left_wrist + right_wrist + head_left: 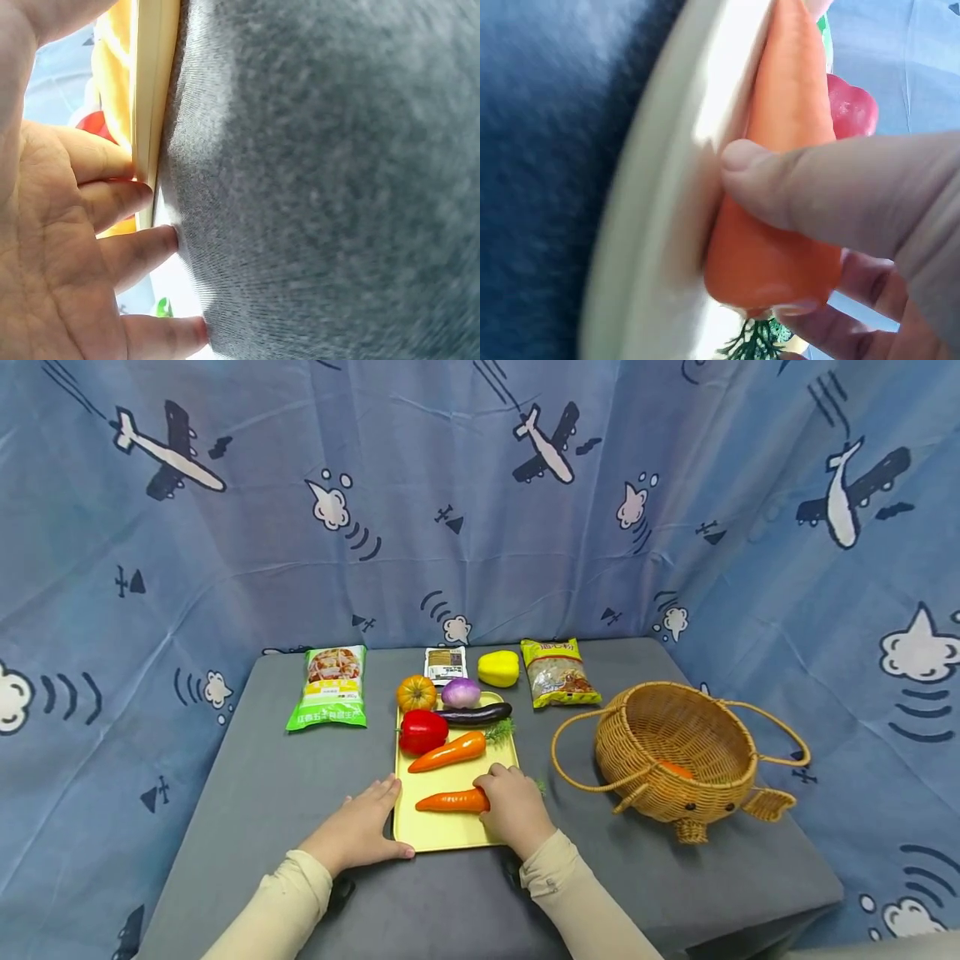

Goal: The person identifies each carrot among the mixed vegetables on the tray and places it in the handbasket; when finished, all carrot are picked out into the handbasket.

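My right hand grips the thick end of a carrot lying at the near end of a pale yellow tray. In the right wrist view, the thumb presses one side of the carrot, fingers on the other, green leaves below. My left hand rests at the tray's near left corner, fingers spread and fairly straight against its rim. Farther up the tray are another carrot, a red bell pepper, an eggplant, a small pumpkin and a purple onion-like vegetable.
A wicker basket with looped handles stands at right, something orange inside. Behind the tray are a yellow bell pepper, a small white packet and a yellow bag. A green-and-white bag lies at left. A curtain hangs behind.
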`<action>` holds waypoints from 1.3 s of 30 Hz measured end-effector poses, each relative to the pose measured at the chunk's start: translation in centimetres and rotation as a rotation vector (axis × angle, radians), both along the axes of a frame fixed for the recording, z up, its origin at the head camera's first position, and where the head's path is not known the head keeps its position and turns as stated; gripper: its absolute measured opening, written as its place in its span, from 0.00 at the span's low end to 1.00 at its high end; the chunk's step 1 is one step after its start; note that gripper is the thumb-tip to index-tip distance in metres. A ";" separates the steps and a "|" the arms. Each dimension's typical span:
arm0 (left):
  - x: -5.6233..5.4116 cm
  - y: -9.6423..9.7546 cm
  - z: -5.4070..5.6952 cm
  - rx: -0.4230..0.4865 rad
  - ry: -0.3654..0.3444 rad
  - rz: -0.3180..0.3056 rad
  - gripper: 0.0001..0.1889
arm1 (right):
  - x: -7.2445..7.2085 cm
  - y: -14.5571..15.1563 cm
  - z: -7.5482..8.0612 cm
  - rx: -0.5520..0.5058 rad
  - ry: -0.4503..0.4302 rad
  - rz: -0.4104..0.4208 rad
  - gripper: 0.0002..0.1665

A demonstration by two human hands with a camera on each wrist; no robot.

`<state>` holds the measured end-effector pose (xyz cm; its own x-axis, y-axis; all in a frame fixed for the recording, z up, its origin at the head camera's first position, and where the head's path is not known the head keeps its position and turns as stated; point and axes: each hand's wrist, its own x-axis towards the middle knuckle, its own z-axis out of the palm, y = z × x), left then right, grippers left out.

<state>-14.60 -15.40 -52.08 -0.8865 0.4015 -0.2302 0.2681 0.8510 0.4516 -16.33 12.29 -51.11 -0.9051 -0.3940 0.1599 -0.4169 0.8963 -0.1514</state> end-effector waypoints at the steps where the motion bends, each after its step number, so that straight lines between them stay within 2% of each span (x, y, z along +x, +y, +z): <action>1: 0.0 0.0 0.0 0.000 0.000 -0.002 0.62 | 0.3 0.1 0.0 -0.013 0.011 0.001 0.23; 6: 0.1 0.0 -0.1 -0.001 -0.007 -0.003 0.62 | 2.0 0.6 -0.2 -0.053 0.057 0.011 0.24; 12: 0.2 0.1 -0.2 0.015 -0.004 -0.025 0.62 | 4.1 1.3 0.6 -0.123 0.013 -0.030 0.24; 16: 0.2 -0.2 -0.2 0.034 0.009 -0.024 0.62 | 4.7 1.9 2.2 -0.166 0.067 -0.054 0.27; 22: 0.2 -1.0 -0.1 0.031 0.034 0.002 0.61 | 5.0 4.0 6.2 -0.230 0.269 -0.081 0.30; 27: 0.2 -1.1 0.1 0.037 0.021 0.001 0.61 | 5.0 8.3 9.0 -0.291 0.451 -0.145 0.29; 31: 0.1 -0.8 0.2 0.034 0.019 -0.003 0.59 | 4.7 13.0 10.6 -0.283 0.520 -0.228 0.28; 33: 0.1 -0.6 0.1 0.033 0.012 -0.007 0.58 | 4.7 15.2 11.2 -0.275 0.521 -0.284 0.28; 39: 0.3 -0.2 0.2 0.042 -0.006 -0.010 0.55 | 4.7 20.8 11.9 -0.253 0.436 -0.449 0.25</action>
